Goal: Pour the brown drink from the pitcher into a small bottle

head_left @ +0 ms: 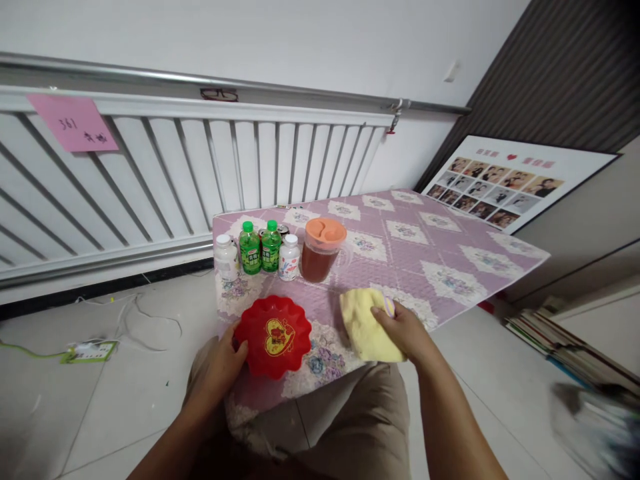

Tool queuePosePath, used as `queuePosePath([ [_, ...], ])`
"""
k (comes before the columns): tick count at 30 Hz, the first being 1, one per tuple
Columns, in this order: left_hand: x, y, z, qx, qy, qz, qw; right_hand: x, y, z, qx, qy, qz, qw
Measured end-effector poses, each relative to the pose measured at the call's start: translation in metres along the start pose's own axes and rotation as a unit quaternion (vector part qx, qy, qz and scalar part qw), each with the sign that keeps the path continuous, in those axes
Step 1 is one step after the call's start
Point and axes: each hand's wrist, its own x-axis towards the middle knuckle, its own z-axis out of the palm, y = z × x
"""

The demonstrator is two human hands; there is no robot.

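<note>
A red scalloped plastic plate (273, 335) with a yellow heart design lies at the near edge of a table covered in a pink floral cloth (425, 247). My left hand (220, 367) grips the plate's left rim. My right hand (400, 328) is closed on a yellow cloth (363, 323), pressing it on the table right of the plate.
Behind the plate stand two white bottles (226, 257), two green bottles (250, 248) and a jug of brown liquid with an orange lid (323, 248). A white radiator (175, 167) lines the wall. A photo board (500, 183) leans at right; books (550, 333) and a power strip (93, 350) lie on the floor.
</note>
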Motion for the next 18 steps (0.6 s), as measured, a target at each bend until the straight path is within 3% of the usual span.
queuePosePath([
  [2, 0.000, 0.000, 0.000, 0.019, -0.006, -0.010, 1.000, 0.001, -0.010, -0.009, -0.069, 0.018, -0.020, 0.997],
  [4, 0.001, -0.003, 0.001, 0.022, -0.006, -0.005, 1.000, -0.002, -0.022, -0.005, -0.136, 0.031, -0.046, 0.989],
  [8, 0.003, -0.012, 0.005, 0.011, -0.012, 0.008, 1.000, -0.018, -0.045, 0.031, -0.244, 0.031, -0.076, 0.966],
  [12, 0.003, -0.011, 0.004, 0.017, -0.019, 0.004, 1.000, -0.036, -0.058, 0.068, -0.299, -0.012, -0.087, 0.950],
  [18, -0.001, 0.000, -0.002, 0.035, -0.014, -0.015, 0.999, -0.051, -0.066, 0.093, -0.294, -0.069, -0.099, 0.948],
])
